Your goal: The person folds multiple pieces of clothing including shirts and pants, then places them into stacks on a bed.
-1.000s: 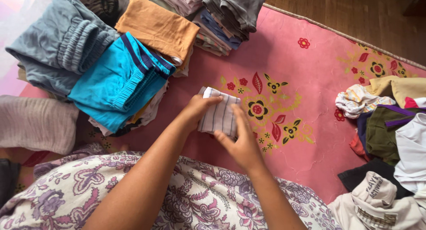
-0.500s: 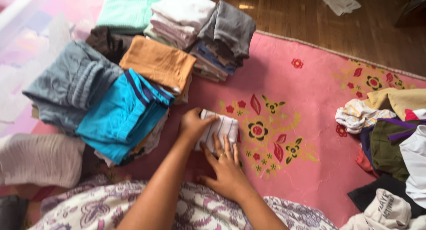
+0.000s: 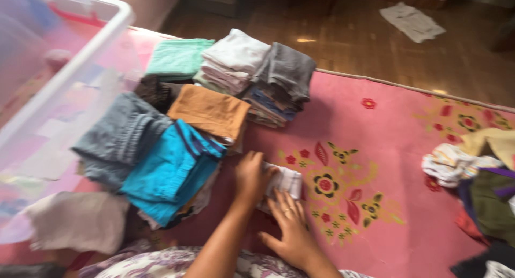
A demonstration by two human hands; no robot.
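Note:
A small folded white cloth with thin dark stripes [image 3: 287,180] lies on the pink flowered rug [image 3: 386,149]. My left hand [image 3: 251,177] grips its left end, fingers curled over it. My right hand [image 3: 292,224] lies on its near edge, pressing it down with the fingers spread. The frame is blurred by head motion. Just left of my hands sits a folded turquoise garment [image 3: 171,171] atop a stack.
Stacks of folded clothes stand behind and left: grey [image 3: 120,138], orange [image 3: 210,110], green [image 3: 179,57], white and dark grey [image 3: 287,69]. A clear plastic bin [image 3: 59,69] is at far left. Unfolded clothes [image 3: 477,187] are heaped at right. Wood floor lies beyond the rug.
The view has tilted up and away, bringing the plastic bin and more floor into sight. Both hands stay on the striped cloth, which looks folded smaller and pressed flat on the rug.

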